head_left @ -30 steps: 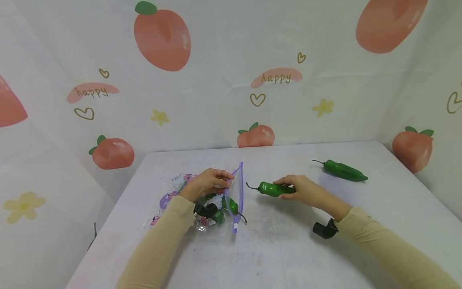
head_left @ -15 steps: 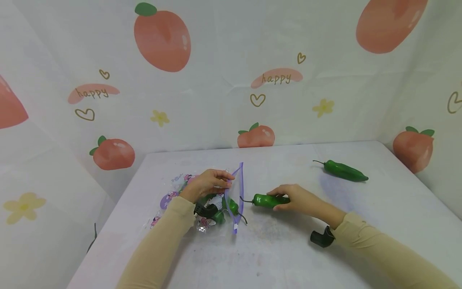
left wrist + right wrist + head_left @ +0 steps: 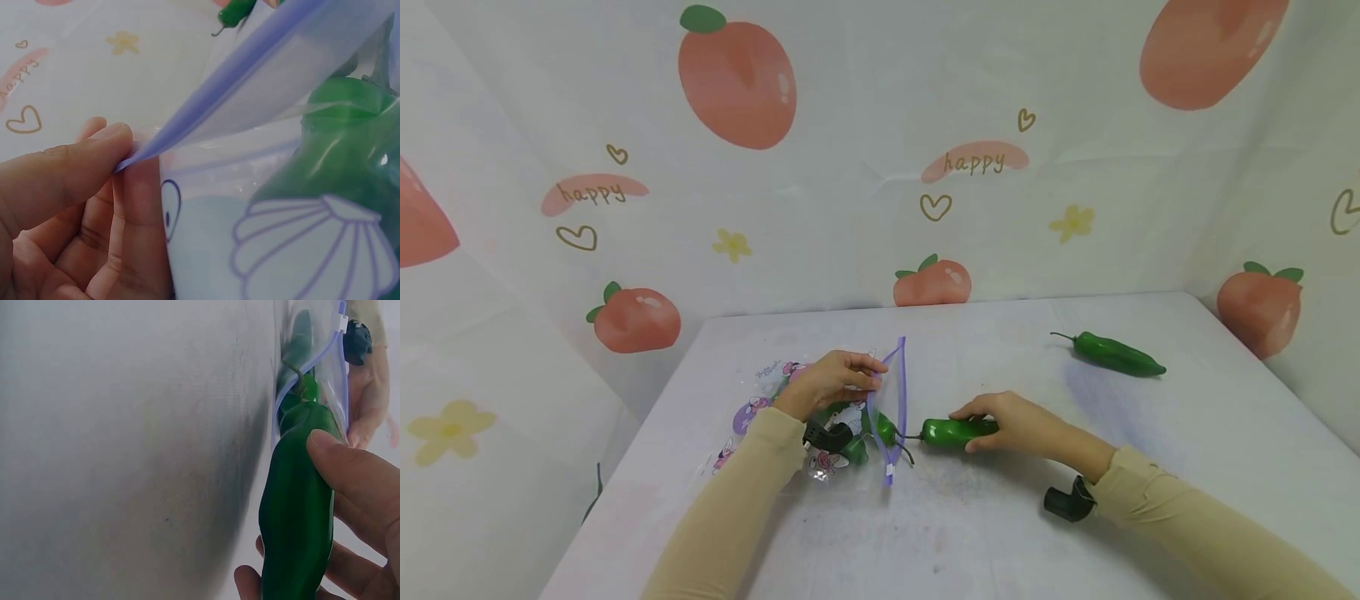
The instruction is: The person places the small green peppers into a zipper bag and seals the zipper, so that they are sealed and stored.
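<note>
My left hand (image 3: 827,385) pinches the clear printed zip bag's purple rim (image 3: 901,392) open, so my right hand (image 3: 1011,425), gripping a glossy green pepper (image 3: 951,432), meets its mouth.

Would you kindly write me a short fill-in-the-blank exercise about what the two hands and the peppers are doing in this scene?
1. The right hand holds a green pepper with its stem end pointing toward the ____.
2. The left hand pinches the bag's purple ____ edge, holding the zip bag open.
3. A second loose pepper lies on the table, on the person's ____ side.
4. The peppers already inside the bag are ____ in colour.

Missing words: bag; zipper; right; green
</note>
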A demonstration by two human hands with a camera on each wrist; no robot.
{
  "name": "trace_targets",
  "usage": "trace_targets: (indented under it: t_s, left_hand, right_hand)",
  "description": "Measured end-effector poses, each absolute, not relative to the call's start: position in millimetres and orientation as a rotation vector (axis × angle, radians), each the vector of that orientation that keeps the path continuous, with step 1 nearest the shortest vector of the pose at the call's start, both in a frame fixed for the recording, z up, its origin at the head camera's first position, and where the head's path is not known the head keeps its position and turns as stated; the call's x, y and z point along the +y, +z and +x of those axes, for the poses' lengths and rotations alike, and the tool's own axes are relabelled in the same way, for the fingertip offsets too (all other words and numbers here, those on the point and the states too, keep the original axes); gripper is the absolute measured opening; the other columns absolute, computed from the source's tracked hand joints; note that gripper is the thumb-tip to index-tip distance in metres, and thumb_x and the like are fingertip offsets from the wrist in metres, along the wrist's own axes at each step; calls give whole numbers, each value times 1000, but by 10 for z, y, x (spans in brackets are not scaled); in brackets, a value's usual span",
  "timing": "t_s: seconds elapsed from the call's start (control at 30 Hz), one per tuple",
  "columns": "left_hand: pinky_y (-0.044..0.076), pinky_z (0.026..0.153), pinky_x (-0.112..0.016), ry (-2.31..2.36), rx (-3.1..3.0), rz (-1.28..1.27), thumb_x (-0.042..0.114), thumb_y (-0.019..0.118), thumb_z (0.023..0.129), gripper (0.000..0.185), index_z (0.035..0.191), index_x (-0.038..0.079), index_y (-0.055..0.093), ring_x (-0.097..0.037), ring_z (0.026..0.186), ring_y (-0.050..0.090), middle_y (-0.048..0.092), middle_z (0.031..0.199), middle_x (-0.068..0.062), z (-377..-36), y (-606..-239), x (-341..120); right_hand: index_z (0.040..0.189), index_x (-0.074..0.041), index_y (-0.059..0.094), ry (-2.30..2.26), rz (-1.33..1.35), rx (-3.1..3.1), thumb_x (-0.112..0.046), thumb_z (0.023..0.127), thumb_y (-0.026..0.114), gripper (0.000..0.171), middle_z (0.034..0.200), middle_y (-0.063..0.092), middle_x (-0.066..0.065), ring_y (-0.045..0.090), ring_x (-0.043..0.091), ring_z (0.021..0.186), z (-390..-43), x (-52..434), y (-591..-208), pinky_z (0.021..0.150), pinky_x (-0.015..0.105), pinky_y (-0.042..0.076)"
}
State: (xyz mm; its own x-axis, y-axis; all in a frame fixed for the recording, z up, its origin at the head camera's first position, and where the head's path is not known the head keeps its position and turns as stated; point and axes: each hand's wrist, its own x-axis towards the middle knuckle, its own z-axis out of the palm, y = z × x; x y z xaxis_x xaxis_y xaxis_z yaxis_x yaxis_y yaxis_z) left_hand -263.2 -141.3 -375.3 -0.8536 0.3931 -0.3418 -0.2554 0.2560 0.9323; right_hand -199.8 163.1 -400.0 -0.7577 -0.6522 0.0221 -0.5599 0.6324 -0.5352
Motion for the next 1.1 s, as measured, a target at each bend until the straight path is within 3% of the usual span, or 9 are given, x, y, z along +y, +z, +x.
trace_targets:
  t_s: [0.37,1.1]
  left_hand:
    - [52,73,-23,1665,1978,193,-1,67,88,37,123,-10,59,-10,78,57,57,87,1,-2616,-3711,-1447]
    - [51,70,-24,1643,2014,131,-4,64,89,40,127,-12,54,-11,76,57,57,85,1,-2634,-3743,-1413]
  right_hand:
    - [123,-11,67,-709,-1007,2666,-27,82,78,45,118,68,3,62,16,103,-2036,1496,-3945,91,39,52]
    - [116,-11,69,-766,-1019,2678,-27,82,78,38,111,70,1,63,11,96,-2087,1271,-3924,88,35,52]
